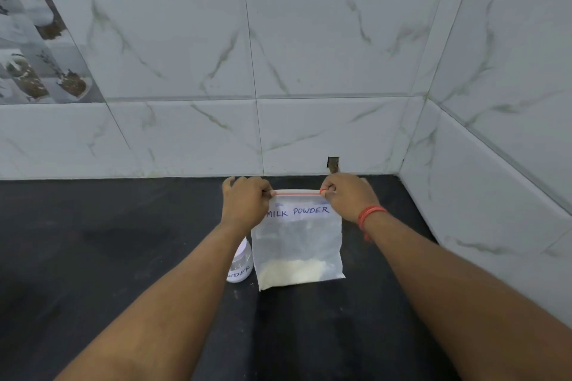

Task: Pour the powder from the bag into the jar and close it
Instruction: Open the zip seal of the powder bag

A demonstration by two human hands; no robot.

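Bag point(297, 244): left hand point(244, 204) and right hand point(346, 196) pinching its top corners, hanging upright near worktop point(108, 257) back edge; jar point(241, 263) beside.

My counter point(123, 257) is a dark, matte black slab that runs back to the marble-look tiled wall point(309, 56) and meets a second tiled wall on the right. The jar point(240, 263) stands on it (its label reads only "WDER" past my arm). Just right of the jar, the bag's point(297, 244) bottom edge seems to touch the counter, pale powder point(291, 272) settled there.
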